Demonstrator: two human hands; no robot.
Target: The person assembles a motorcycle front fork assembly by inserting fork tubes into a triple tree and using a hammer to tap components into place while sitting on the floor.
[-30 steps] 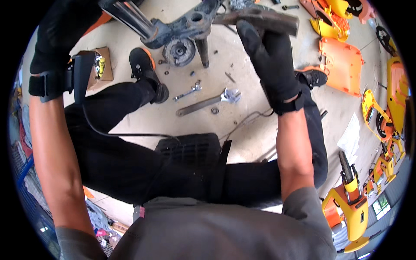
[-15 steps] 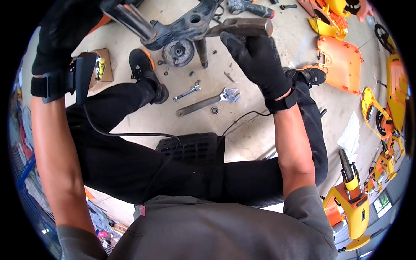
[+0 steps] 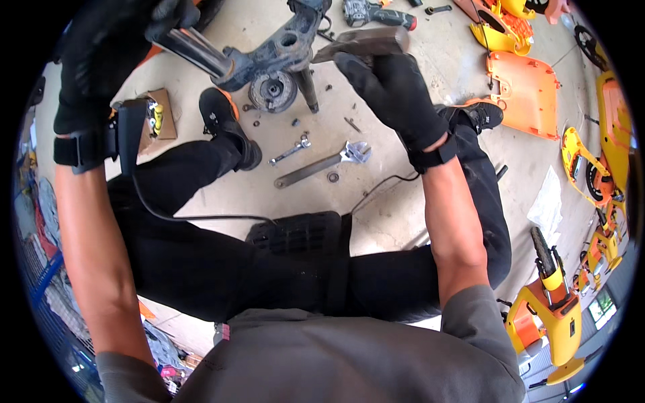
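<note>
My left hand (image 3: 111,57), in a black glove, is at the upper left with its fingers closed round the end of a dark metal fork (image 3: 262,62). Two metal tubes run from that hand into the fork's body, and a tapered stem points down from it. In a black glove too, my right hand (image 3: 396,97) grips a hammer (image 3: 373,43). The hammer's worn head lies level just right of the fork; its handle is mostly hidden by the hand. Below the fork, a round grey hub-like part (image 3: 272,91) shows near the stem.
On the concrete floor between my feet lie an adjustable wrench (image 3: 322,166), a smaller spanner (image 3: 290,150) and several small fasteners. A power drill (image 3: 377,15) is beyond the hammer. An open cardboard box (image 3: 160,114) stands left. Orange panels (image 3: 524,94) and yellow scooter parts line the right.
The whole view has shifted slightly. The fork and my left hand's grip sit a little lower in view, and the hammer with my right hand has moved slightly left.
</note>
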